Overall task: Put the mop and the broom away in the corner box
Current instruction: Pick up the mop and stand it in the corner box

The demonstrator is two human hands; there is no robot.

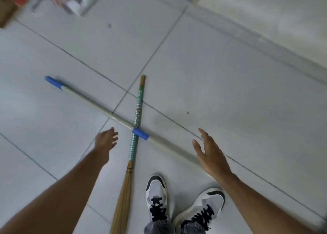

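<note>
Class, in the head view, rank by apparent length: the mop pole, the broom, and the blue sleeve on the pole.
1. mop pole, longest.
2. broom, a little shorter as seen, though its bristles leave the frame.
3. blue sleeve, far shortest.

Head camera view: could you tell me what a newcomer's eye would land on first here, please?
Most striking is the cross on the tiled floor: the mop handle, pale with blue fittings, lies over the broom with its green patterned handle. Next come the two bare hands, both open and empty, the left hand just left of the crossing and the right hand above the mop handle's near end. Two white sneakers stand at the bottom.
</note>
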